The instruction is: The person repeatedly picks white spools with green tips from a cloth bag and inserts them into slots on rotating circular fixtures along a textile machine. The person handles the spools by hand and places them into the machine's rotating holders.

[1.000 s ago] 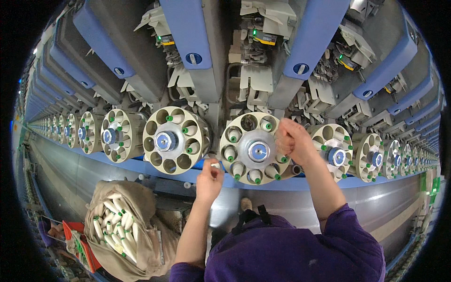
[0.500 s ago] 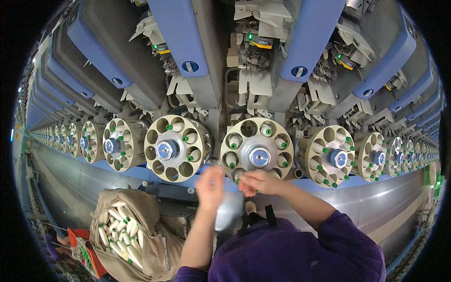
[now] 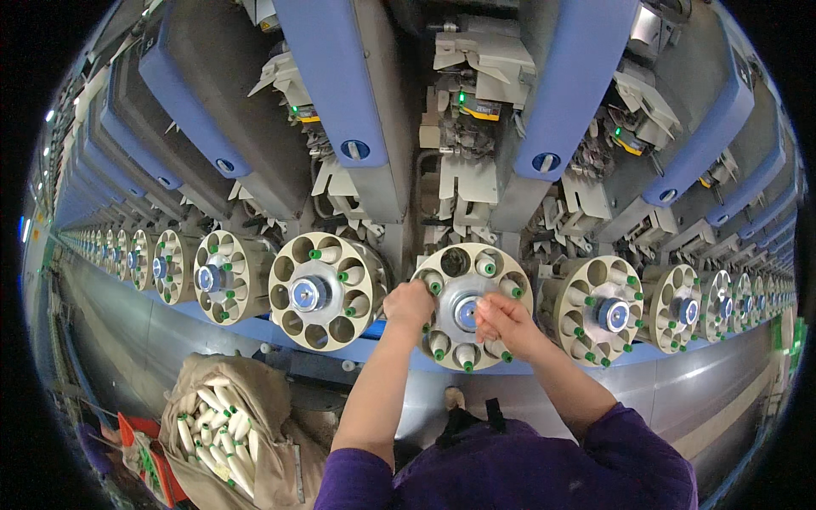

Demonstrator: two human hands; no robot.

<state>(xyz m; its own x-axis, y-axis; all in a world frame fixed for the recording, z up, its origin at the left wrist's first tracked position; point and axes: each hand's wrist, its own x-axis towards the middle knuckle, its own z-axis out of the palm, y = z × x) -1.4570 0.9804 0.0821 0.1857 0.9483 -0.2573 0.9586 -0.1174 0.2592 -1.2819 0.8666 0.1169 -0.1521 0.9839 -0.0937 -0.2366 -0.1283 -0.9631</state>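
Blue-and-grey metal machine (image 3: 336, 85) is running across the whole view, carrying a row of round magazines along its front. Tan cloth sack (image 3: 274, 455) is gaping at lower left; white, tapered bobbins with green tips (image 3: 228, 416) are lying heaped inside. Directly before you, a cream cylindrical magazine with a silver disc and blue hub (image 3: 459, 285) is facing your hands; green-tipped pale bobbins (image 3: 439, 344) are sitting in most of its visible holes. Your left hand (image 3: 410, 306) is curling at the magazine's left edge, just below one green tip; its fingertips are hiding, so closure and contents: cannot tell. Your right hand (image 3: 508, 327) is hovering before the hub's right side, thumb and fingers pinching narrowly; whether thread is running between them, cannot tell.
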